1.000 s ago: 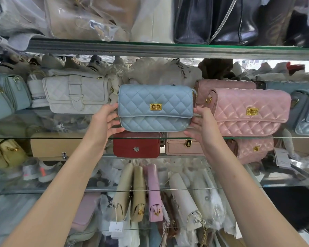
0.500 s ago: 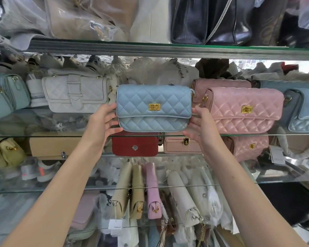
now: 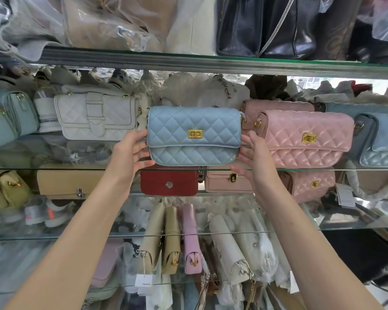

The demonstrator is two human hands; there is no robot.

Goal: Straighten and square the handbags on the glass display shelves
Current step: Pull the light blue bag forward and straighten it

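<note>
A light blue quilted handbag (image 3: 194, 135) with a gold clasp stands upright on the middle glass shelf (image 3: 76, 169), facing me. My left hand (image 3: 130, 151) presses against its left end and my right hand (image 3: 254, 157) against its right end, fingers spread along the sides. A white quilted handbag (image 3: 96, 118) stands to its left. To its right stands a pink quilted handbag (image 3: 305, 139), with a second pink bag (image 3: 278, 106) behind it. A blue quilted bag (image 3: 379, 146) is at the far right.
The shelf below holds a red bag (image 3: 169, 183), a pale pink bag (image 3: 227, 182), a tan bag (image 3: 70, 182) and yellow bags (image 3: 7, 189). Lower down, several slim bags (image 3: 170, 238) stand on end. Black bags (image 3: 267, 25) and plastic-wrapped bags fill the top shelf.
Both hands stay on the ends of the blue handbag. The bag sits slightly further left and squarer to the shelf edge; the view has shifted a little.
</note>
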